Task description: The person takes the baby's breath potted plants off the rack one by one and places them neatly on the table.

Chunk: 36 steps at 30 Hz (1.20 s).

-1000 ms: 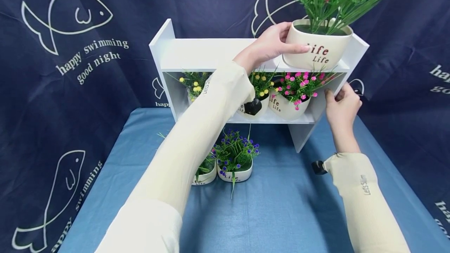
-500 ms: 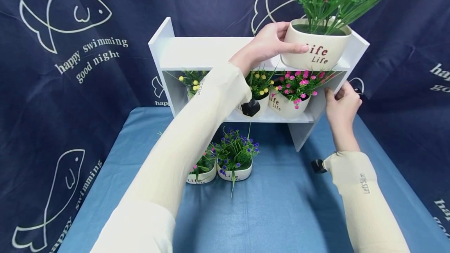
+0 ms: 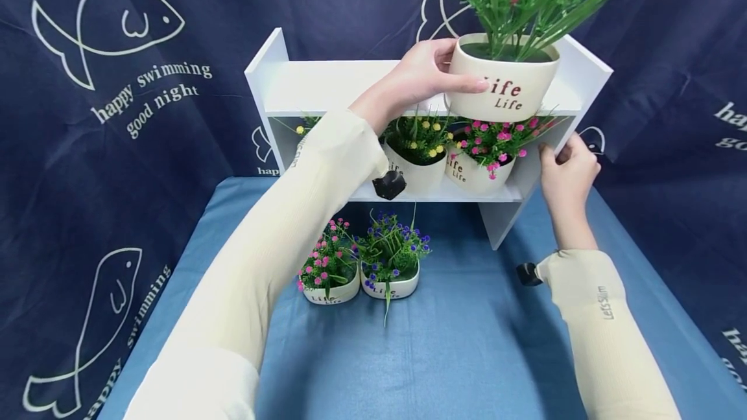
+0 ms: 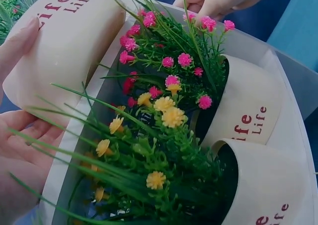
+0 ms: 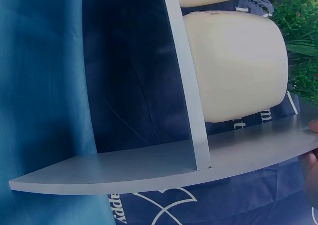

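Observation:
My left hand [image 3: 417, 76] grips the left side of a large cream flowerpot [image 3: 508, 89] marked "Life", thumb on its front and fingers behind. Tall artificial greenery [image 3: 525, 5] rises from the pot, which is upright at the right part of the white shelf's top board [image 3: 332, 80]. Its base overlaps the board's front edge in the head view. My right hand [image 3: 569, 177] pinches the front edge of the shelf's right side panel [image 3: 589, 86], thumb inside. In the right wrist view only a bit of that hand [image 5: 311, 168] shows at the edge.
On the middle board stand pots with yellow flowers [image 3: 423, 148] and pink flowers [image 3: 481, 164]; my left forearm partly hides another yellow-flowered plant [image 3: 303, 127]. A pink-flowered pot [image 3: 332, 293] and a blue-flowered pot [image 3: 393, 287] sit on the blue cloth [image 3: 397, 368].
My left hand and the large potted plant have shifted left and slightly toward the front along the top board. The right hand has stayed on the side panel.

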### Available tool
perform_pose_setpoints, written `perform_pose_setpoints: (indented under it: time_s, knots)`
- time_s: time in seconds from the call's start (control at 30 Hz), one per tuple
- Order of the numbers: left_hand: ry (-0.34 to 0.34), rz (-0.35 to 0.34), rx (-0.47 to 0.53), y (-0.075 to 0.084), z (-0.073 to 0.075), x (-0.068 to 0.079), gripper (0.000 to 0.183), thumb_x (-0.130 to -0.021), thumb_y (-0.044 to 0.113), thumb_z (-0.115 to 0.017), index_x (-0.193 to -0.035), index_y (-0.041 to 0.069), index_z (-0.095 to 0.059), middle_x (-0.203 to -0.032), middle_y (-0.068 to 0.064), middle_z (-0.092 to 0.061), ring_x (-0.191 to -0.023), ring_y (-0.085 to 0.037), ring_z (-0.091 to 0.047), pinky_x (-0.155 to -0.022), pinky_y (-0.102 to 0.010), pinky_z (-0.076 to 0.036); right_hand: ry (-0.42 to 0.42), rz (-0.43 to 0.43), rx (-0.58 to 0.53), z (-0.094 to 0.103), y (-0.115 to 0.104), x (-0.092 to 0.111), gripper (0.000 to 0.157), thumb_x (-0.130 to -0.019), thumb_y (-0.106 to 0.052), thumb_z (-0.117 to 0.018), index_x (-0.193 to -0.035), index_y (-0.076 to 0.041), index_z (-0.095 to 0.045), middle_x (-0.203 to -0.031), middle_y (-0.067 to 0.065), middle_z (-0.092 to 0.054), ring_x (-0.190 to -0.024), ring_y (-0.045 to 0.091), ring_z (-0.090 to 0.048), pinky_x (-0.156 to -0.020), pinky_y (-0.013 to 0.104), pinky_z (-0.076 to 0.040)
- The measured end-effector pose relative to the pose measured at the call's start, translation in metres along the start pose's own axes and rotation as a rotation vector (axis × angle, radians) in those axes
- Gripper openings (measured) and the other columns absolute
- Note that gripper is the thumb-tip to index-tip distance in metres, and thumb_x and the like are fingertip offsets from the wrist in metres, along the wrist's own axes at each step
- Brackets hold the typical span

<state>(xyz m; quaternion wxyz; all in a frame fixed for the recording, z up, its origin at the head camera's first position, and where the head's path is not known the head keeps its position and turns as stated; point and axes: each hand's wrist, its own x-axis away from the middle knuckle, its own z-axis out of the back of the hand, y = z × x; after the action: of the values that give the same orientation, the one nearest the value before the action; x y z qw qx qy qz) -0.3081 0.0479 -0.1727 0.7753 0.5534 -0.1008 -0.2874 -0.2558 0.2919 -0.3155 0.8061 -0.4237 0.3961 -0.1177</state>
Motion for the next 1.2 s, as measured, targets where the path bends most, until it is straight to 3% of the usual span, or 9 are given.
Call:
perform_pose_setpoints:
  time_s: [0.13, 0.3, 0.37, 0.43, 0.63, 0.77, 0.87, 1.1, 1.2]
  knots:
    - [0.003, 0.012, 0.018, -0.001, 0.0, 0.001, 0.051, -0.078, 0.017, -0.08, -0.124, 0.01, -0.058, -0.118, -0.005, -0.069, -0.11, -0.01, -0.063, -0.099, -0.012, -0.042, -0.007, -0.014, 0.023, 0.001, 0.003, -0.005, 0.026, -0.086, -0.014, -0.059, -0.108, -0.007, -0.071, -0.093, 0.004, -0.076, -0.063, -0.026, -0.048, -0.062, 0.004, -0.038]
    - [0.011, 0.034, 0.025, 0.0, 0.003, 0.006, 0.05, -0.079, 0.017, -0.08, -0.121, 0.008, -0.057, -0.12, -0.006, -0.068, -0.111, -0.011, -0.062, -0.099, -0.012, -0.042, -0.003, -0.009, -0.011, 0.002, 0.007, -0.008, 0.024, -0.085, -0.013, -0.061, -0.106, -0.006, -0.071, -0.074, -0.024, -0.067, -0.06, -0.025, -0.048, -0.062, 0.006, -0.037]
    - [0.016, 0.029, 0.054, -0.001, 0.005, 0.009, 0.05, -0.078, 0.015, -0.08, -0.122, 0.007, -0.056, -0.12, -0.008, -0.067, -0.111, -0.012, -0.063, -0.099, -0.012, -0.043, -0.002, -0.004, -0.017, 0.003, 0.008, -0.008, 0.024, -0.085, -0.012, -0.061, -0.106, -0.006, -0.071, -0.071, -0.029, -0.063, -0.06, -0.025, -0.048, -0.061, 0.006, -0.037]
    - [0.018, 0.014, 0.089, -0.003, 0.006, 0.012, 0.049, -0.079, 0.013, -0.079, -0.122, 0.006, -0.056, -0.121, -0.009, -0.067, -0.111, -0.013, -0.063, -0.098, -0.012, -0.044, -0.002, 0.0, -0.013, 0.002, 0.008, -0.008, 0.025, -0.085, -0.012, -0.061, -0.106, -0.005, -0.071, -0.072, -0.026, -0.065, -0.06, -0.025, -0.048, -0.061, 0.005, -0.037]
    - [0.038, -0.016, 0.128, -0.007, 0.012, 0.02, 0.044, -0.079, 0.011, -0.078, -0.117, 0.005, -0.057, -0.12, -0.01, -0.068, -0.111, -0.013, -0.064, -0.096, -0.015, -0.048, -0.01, -0.004, 0.018, 0.002, 0.007, -0.008, 0.027, -0.086, -0.012, -0.06, -0.109, -0.005, -0.071, -0.091, 0.003, -0.076, -0.061, -0.026, -0.047, -0.061, 0.004, -0.037]
    - [0.047, -0.026, 0.151, -0.008, 0.015, 0.026, 0.047, -0.078, 0.009, -0.079, -0.12, 0.005, -0.057, -0.121, -0.011, -0.067, -0.113, -0.013, -0.064, -0.098, -0.016, -0.048, -0.009, -0.003, 0.015, 0.002, 0.006, -0.008, 0.027, -0.086, -0.011, -0.059, -0.109, -0.004, -0.071, -0.094, 0.008, -0.076, -0.062, -0.026, -0.047, -0.061, 0.004, -0.038]
    - [0.054, -0.033, 0.162, -0.008, 0.017, 0.031, 0.047, -0.077, 0.008, -0.079, -0.119, 0.004, -0.058, -0.122, -0.011, -0.067, -0.114, -0.013, -0.063, -0.099, -0.016, -0.046, -0.006, -0.002, 0.0, 0.003, 0.007, -0.008, 0.026, -0.085, -0.01, -0.059, -0.108, -0.005, -0.071, -0.086, -0.003, -0.075, -0.063, -0.025, -0.049, -0.061, 0.004, -0.039]
    - [0.07, -0.052, 0.185, -0.011, 0.019, 0.044, 0.06, -0.077, 0.007, -0.079, -0.132, 0.005, -0.054, -0.124, -0.011, -0.066, -0.117, -0.012, -0.062, -0.101, -0.017, -0.047, -0.011, 0.0, -0.003, 0.003, 0.007, -0.008, 0.026, -0.086, -0.01, -0.06, -0.109, -0.005, -0.071, -0.082, -0.011, -0.072, -0.062, -0.025, -0.049, -0.061, 0.004, -0.039]
    - [0.075, -0.06, 0.189, -0.012, 0.019, 0.051, 0.067, -0.078, 0.006, -0.078, -0.138, 0.005, -0.049, -0.127, -0.011, -0.065, -0.119, -0.012, -0.061, -0.102, -0.018, -0.046, -0.015, 0.002, -0.011, 0.003, 0.007, -0.008, 0.025, -0.085, -0.011, -0.061, -0.108, -0.004, -0.071, -0.072, -0.025, -0.065, -0.06, -0.023, -0.048, -0.059, 0.005, -0.038]
